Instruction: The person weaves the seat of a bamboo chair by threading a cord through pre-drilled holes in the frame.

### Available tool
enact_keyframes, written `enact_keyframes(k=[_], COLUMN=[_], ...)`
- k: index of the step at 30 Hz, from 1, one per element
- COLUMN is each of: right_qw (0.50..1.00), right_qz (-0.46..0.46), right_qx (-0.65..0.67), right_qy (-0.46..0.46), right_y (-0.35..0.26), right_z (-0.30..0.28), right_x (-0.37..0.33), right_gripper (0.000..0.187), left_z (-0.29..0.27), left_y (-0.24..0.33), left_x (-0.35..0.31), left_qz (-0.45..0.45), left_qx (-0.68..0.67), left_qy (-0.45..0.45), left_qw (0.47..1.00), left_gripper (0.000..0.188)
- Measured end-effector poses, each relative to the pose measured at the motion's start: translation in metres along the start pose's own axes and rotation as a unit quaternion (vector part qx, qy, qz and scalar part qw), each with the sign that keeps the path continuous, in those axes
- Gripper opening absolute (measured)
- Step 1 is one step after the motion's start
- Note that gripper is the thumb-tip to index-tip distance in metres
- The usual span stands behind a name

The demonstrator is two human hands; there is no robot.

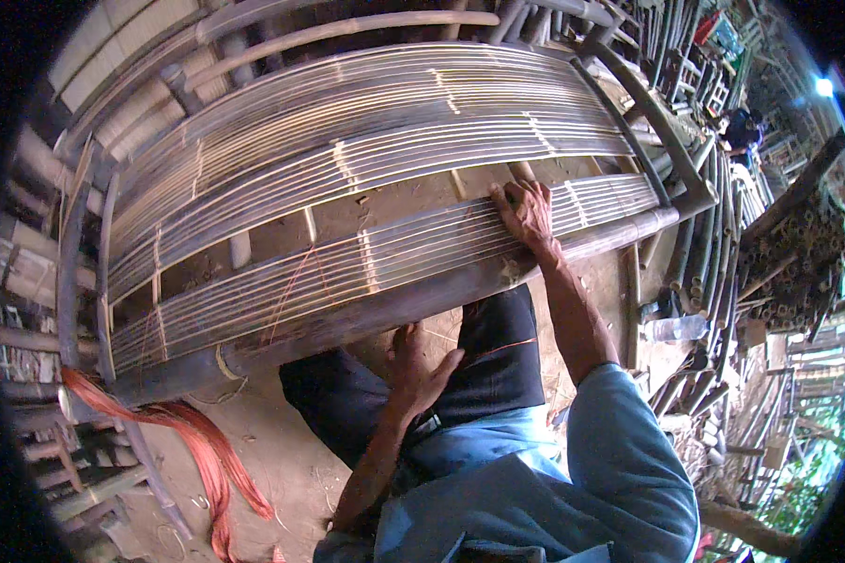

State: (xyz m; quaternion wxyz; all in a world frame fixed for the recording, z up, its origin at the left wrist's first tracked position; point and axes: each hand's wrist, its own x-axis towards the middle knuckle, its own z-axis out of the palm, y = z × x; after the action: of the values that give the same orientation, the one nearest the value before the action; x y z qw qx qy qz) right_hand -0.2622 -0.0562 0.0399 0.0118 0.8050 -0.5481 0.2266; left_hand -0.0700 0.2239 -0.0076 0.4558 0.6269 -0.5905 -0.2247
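Note:
A long bamboo bench frame (385,314) lies across in front of me, filled with rows of thin bamboo slats (441,230). Pale cross-bindings (367,263) tie the slats at intervals. My right hand (528,214) bends its fingers over the far edge of the nearest slat row, beside a gap; its fingertips are partly hidden. Above my lap, close under the front rail, my left hand (419,371) is empty with thumb and fingers apart. Thin red strands (296,281) run through the near slats. An orange strand (507,347) crosses my dark trousers.
A bundle of orange-red strands (207,441) hangs over the bench's left front end to the ground. Bamboo poles (714,225) lie at the right, near a clear plastic bottle (676,328). Stacked bamboo (789,281) stands beyond them. A person (744,131) is at the far right.

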Motion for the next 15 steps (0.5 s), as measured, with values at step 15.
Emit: enact_keyframes(k=[15], right_qw=[0.917], right_qz=[-0.115], right_qx=[0.357], right_qy=[-0.136], right_y=[-0.041], right_z=[-0.039], right_x=[-0.018], right_gripper=[0.062], left_z=[-0.108], left_y=[0.139], left_x=[0.08], left_qz=[-0.227], left_qx=[-0.199], left_qy=[-0.242], left_qw=[0.922], left_gripper=[0.019])
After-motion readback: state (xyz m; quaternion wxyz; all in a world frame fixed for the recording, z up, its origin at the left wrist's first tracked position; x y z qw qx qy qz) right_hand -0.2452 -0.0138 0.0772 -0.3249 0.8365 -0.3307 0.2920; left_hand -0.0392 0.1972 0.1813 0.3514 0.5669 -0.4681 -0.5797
